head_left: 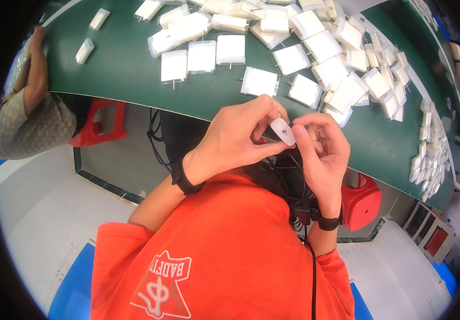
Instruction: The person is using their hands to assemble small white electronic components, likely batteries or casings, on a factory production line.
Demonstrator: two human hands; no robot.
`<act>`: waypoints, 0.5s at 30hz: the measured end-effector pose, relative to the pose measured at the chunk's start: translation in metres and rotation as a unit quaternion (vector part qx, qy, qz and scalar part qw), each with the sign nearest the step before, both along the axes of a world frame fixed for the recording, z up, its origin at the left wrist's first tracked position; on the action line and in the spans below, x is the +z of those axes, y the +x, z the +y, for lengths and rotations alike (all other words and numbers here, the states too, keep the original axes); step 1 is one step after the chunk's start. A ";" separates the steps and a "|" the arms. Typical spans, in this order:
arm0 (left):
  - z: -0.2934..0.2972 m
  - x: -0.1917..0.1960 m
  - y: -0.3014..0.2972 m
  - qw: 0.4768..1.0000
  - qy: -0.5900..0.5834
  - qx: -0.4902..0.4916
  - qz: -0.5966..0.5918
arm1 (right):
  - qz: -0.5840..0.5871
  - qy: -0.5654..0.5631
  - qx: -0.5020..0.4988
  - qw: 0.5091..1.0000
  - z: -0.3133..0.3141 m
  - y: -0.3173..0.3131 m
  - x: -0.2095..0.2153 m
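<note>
Between the thumb and fingers of my left hand (pixel 235 136) is a small white block (pixel 282 132), held above my lap near the table's front edge. Its narrow, rounded end faces up and shows a small dark spot with a short thin wire or pin. My right hand (pixel 323 154) is closed beside that end, fingers curled and thumb tip close to the wire. What the right fingertips pinch, if anything, is too small to make out. Several similar white blocks (pixel 259 81) with thin wires or pins lie on the green table (pixel 123 69) just beyond my hands.
A big pile of white blocks (pixel 323 45) covers the far right of the table, with another heap (pixel 430 154) at its right end. Two blocks (pixel 85 52) lie apart at left. A person (pixel 32 112) sits at left by a red stool (pixel 102 122); another red stool (pixel 362 201) stands right.
</note>
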State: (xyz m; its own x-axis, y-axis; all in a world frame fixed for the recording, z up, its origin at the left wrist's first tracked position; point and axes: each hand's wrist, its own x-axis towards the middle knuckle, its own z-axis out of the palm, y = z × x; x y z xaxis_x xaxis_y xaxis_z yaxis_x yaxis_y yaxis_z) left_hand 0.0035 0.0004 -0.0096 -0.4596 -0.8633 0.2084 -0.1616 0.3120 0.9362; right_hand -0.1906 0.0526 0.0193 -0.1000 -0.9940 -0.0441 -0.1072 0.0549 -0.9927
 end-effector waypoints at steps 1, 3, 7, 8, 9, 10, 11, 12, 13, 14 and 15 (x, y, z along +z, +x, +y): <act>0.000 0.000 0.000 1.000 0.019 0.005 0.006 | 0.016 -0.007 -0.010 1.000 -0.003 0.002 0.001; -0.001 0.003 0.001 1.000 0.024 0.014 -0.013 | 0.031 -0.013 -0.021 0.999 -0.004 0.004 0.004; 0.000 0.003 -0.002 0.999 0.011 0.041 -0.018 | 0.099 -0.072 -0.016 0.992 0.000 0.002 0.013; 0.000 0.003 -0.002 0.999 0.011 0.042 -0.018 | 0.118 -0.088 0.015 0.989 0.001 0.002 0.016; -0.001 0.002 -0.003 0.999 0.006 0.040 -0.013 | 0.131 -0.097 0.027 0.986 0.000 0.002 0.018; -0.001 0.002 -0.004 0.999 0.001 0.038 -0.008 | 0.130 -0.096 0.027 0.986 -0.001 0.004 0.018; -0.002 0.000 -0.005 0.999 0.001 0.038 -0.008 | 0.137 -0.102 0.028 0.985 -0.002 0.006 0.016; -0.003 -0.002 -0.006 0.999 -0.021 0.042 0.006 | 0.144 -0.108 0.029 0.983 -0.003 0.008 0.015; -0.003 -0.003 -0.007 0.998 -0.043 0.045 0.020 | 0.143 -0.108 0.029 0.983 -0.002 0.008 0.014; -0.003 -0.003 -0.007 0.998 -0.043 0.045 0.019 | 0.136 -0.099 0.018 0.986 -0.001 0.008 0.012; -0.002 -0.004 -0.008 0.997 -0.051 0.051 0.016 | 0.129 -0.090 0.008 0.988 0.000 0.008 0.010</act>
